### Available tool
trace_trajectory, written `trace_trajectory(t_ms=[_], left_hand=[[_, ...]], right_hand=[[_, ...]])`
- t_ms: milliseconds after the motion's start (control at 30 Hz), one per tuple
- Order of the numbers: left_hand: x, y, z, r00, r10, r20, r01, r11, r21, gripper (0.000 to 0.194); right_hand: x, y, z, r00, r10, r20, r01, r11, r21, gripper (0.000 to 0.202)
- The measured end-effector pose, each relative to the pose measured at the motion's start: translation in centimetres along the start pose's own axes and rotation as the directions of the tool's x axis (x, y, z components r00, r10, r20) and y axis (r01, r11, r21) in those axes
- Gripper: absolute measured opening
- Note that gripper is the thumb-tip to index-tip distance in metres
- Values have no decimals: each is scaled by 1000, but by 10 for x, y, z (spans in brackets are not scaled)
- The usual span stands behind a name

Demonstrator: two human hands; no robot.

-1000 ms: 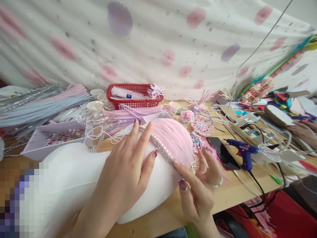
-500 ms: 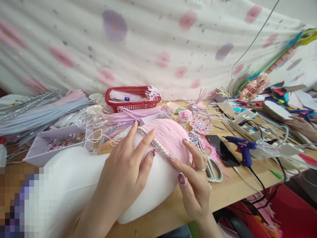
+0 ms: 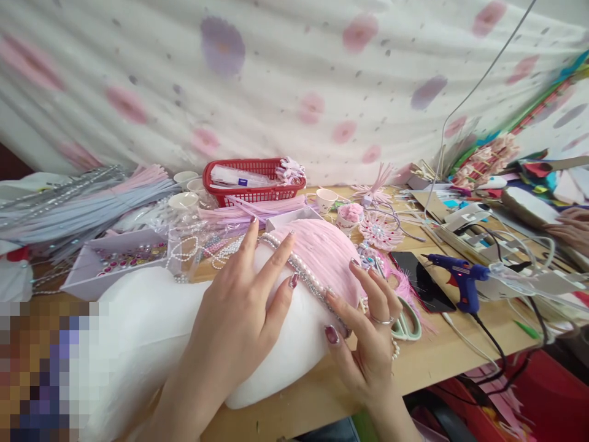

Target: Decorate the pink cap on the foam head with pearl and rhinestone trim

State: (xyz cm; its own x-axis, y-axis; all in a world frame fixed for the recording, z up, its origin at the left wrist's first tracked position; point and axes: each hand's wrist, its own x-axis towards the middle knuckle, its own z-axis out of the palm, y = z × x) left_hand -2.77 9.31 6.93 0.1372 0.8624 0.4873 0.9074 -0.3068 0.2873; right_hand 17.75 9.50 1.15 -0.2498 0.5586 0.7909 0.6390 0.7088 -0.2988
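A white mannequin head form (image 3: pixel 285 362) lies on its side on the wooden table, wearing a pink pleated cap (image 3: pixel 322 245). Along the cap's edge runs a trim of pearls and silver rhinestones (image 3: pixel 304 270). My left hand (image 3: pixel 239 313) rests with fingers spread over the form and the upper part of the trim. Fingers apart, my right hand (image 3: pixel 368 331) has its index fingertip on the trim's lower part and its thumb near the white surface; a ring is on one finger. Green-handled scissors (image 3: pixel 407 319) lie just beyond it, partly hidden.
A blue glue gun (image 3: pixel 464 276) stands right of a black phone (image 3: pixel 426 282), with cables around. Behind are a red basket (image 3: pixel 253 195) and paper cups. A white box of gems (image 3: pixel 83 270) sits left. Another person's hand (image 3: pixel 570 230) is at the far right.
The whole view has shifted a little, so things appear farther right. My right thumb has moved off the trim's edge, while my left hand keeps nearly the same pose.
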Motion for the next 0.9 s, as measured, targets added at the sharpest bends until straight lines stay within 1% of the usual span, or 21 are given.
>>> trace_trajectory(t_ms=[67,200,267,333,400,467,533,600,633,667,700,767,800,867,900], left_hand=[[0,0,0,1000,5,1,-5,1000,7,53],[-1,-2,0,1000,30,-8,-29,999,28,53],[-1,-3,0,999,36,-19,-35,999,37,52],[0,-3,1,999,36,-26,-35,999,35,52],[2,-2,3,999,28,-21,-28,999,18,52],[5,1,3,1000,9,-10,-9,1000,-4,53],[3,3,-1,1000,-20,8,20,1000,-12,54],[-5,4,-12,999,-43,27,43,999,6,56],[-12,3,-21,998,-50,24,50,999,22,56],[-20,1,-32,999,-53,-3,53,998,40,54],[-30,-1,-43,997,-58,-45,61,997,55,48],[-52,-9,-66,973,-97,-209,130,980,150,40],[-62,-15,-77,972,-93,-216,141,966,219,43],[-81,-28,-95,993,-63,-100,92,944,318,52],[-89,-34,-102,997,-53,-47,66,944,322,56]], right_hand=[[-9,4,-2,999,26,-22,-25,999,31,33],[-21,10,-9,979,166,-121,-155,983,96,38],[-18,8,-12,978,156,-139,-147,986,73,43],[-11,3,-13,993,84,-85,-83,996,14,46],[-1,-3,-12,999,15,40,-14,999,-34,50],[6,-7,-9,988,0,153,8,999,-49,51],[9,-9,-7,983,8,184,-1,999,-37,51],[9,-8,-4,986,18,168,-16,1000,-12,51],[9,-8,-3,987,16,161,-16,1000,-1,50],[9,-6,-1,988,12,156,-13,1000,9,50],[8,-5,0,988,8,153,-11,1000,16,50],[8,-4,3,991,-7,137,4,1000,20,48],[8,-3,4,992,-16,128,14,1000,21,48],[9,-3,5,993,-32,116,29,999,23,46],[9,-3,5,993,-33,111,30,999,25,45]])
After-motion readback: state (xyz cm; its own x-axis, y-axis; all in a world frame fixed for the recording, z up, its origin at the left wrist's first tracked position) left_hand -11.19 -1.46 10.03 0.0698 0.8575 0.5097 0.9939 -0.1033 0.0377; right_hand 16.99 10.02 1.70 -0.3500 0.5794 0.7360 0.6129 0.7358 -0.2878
